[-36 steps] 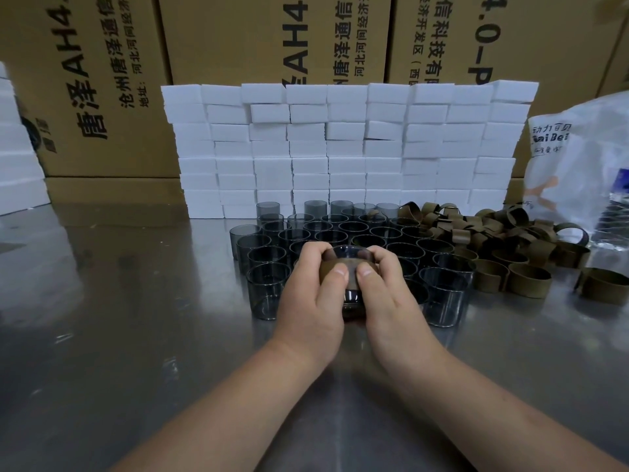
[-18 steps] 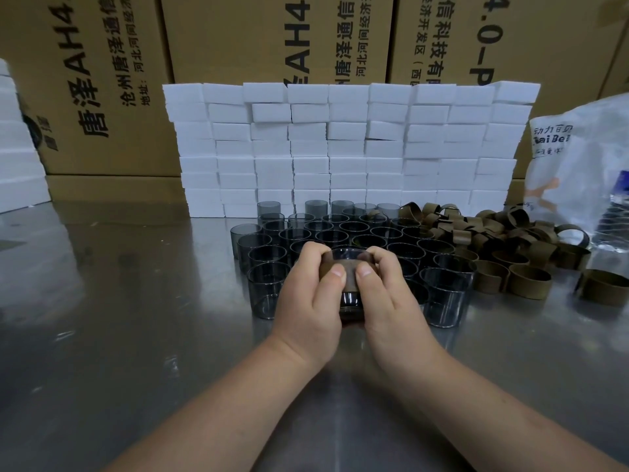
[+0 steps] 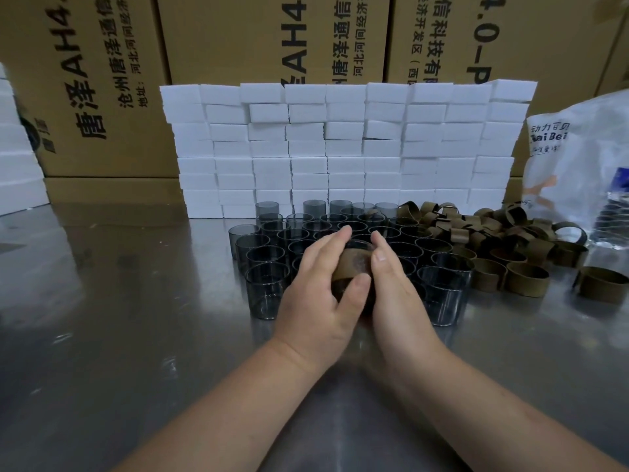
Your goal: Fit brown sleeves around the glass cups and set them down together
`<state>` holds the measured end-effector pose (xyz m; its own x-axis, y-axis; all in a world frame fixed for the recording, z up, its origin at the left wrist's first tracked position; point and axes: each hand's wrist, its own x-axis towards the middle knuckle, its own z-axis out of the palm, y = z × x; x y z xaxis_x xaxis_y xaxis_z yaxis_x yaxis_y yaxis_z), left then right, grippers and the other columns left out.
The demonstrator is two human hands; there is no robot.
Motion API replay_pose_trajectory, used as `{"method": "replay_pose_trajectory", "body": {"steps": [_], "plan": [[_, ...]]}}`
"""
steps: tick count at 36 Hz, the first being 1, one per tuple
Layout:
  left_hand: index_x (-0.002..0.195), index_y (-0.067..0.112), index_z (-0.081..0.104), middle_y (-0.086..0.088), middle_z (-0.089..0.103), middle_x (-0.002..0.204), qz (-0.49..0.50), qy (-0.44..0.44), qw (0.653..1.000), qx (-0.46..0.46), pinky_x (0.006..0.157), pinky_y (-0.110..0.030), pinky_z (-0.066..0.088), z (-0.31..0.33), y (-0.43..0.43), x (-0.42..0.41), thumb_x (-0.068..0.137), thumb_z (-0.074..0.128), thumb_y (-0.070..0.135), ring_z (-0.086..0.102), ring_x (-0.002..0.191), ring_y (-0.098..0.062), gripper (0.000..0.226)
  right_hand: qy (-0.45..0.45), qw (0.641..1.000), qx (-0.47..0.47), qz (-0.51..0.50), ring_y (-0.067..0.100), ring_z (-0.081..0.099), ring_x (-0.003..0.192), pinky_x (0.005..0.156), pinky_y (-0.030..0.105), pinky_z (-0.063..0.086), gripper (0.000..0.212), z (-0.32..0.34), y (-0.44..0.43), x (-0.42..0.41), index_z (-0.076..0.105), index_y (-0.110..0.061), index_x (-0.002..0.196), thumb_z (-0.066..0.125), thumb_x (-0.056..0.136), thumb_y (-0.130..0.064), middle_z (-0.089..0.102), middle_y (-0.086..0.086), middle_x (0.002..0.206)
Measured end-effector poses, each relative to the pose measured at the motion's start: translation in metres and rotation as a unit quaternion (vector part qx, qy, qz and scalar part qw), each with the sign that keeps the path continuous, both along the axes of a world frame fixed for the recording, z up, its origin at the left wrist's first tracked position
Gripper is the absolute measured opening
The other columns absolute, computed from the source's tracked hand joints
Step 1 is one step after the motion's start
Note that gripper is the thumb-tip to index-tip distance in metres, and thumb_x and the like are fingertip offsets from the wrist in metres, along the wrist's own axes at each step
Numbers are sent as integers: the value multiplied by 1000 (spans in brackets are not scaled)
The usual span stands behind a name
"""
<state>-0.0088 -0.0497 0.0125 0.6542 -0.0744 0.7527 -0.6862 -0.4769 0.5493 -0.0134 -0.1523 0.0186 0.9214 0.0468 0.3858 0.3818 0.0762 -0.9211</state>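
Nearest to us, two bare forearms reach in from the near edge over the shiny metal table (image 3: 102, 335). Our left hand (image 3: 316, 301) and right hand (image 3: 394, 294) meet at the middle of the table, closed from either side around one glass cup (image 3: 357, 248). A brown sleeve (image 3: 354, 265) is wrapped around that cup. The left thumb lies across the sleeve's lower front and the left fingers curl over the far left side of the rim; the right thumb presses on the sleeve's right front, with the right fingers reaching past the cup's far side. Both hands are curled snugly, not spread, and the cup sits between the palms. We cannot tell whether its base touches the table, since the hands hide it.

Just beyond and to both sides of the hands stands a tight cluster of smoky glass cups (image 3: 265, 291), upright, open ends up, bare of sleeves and packed rim to rim. The held cup is at the near edge of this cluster.

To the right of the cups lies a loose heap of brown sleeves (image 3: 524, 284), some standing as rings, others tipped and tangled.

Farther right a crinkled plastic bag (image 3: 578, 158) with printed lettering rests on the table.

Behind the cups rises a wall of stacked white blocks (image 3: 340, 148), and behind that stand large cardboard boxes (image 3: 102, 80) with printed characters.
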Motion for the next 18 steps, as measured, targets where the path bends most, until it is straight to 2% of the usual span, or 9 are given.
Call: {"method": "replay_pose_trajectory", "body": {"steps": [3,7,12,15,18], "plan": [[124,50,24,6,41,138,14,-24,1000,1,93,3,25,0,2,0,73,21,84,38,121,3,61,-3,1000,6,9,-1,56,112,91,17,47,40,0,1,-2,35,-48,133,34,93,-47,54,-14,126],[126,39,31,-6,44,140,25,-47,999,-4,95,3,22,1,3,-1,76,20,81,35,122,3,67,-11,1000,23,16,11,51,122,106,38,41,53,-1,4,-4,32,-52,128,36,76,-61,50,-5,136],[127,25,38,-13,49,135,43,-75,996,0,95,3,23,4,1,-4,81,20,76,35,120,3,70,-10,1000,3,-5,12,46,129,111,39,34,60,-3,6,-5,26,-40,143,34,88,-62,45,-4,143],[128,18,44,-14,51,133,46,-82,996,-2,95,3,23,5,2,-5,82,20,74,35,119,3,76,-11,1000,-9,-6,12,43,130,112,39,32,71,-5,6,-7,22,-38,145,28,81,-70,43,-3,144],[128,12,48,-12,51,132,45,-80,996,-4,95,3,24,4,1,-5,82,20,73,36,119,2,81,-6,1000,-9,-2,11,41,132,113,39,31,79,-4,6,-8,22,-39,145,29,72,-68,41,-3,146]]}}
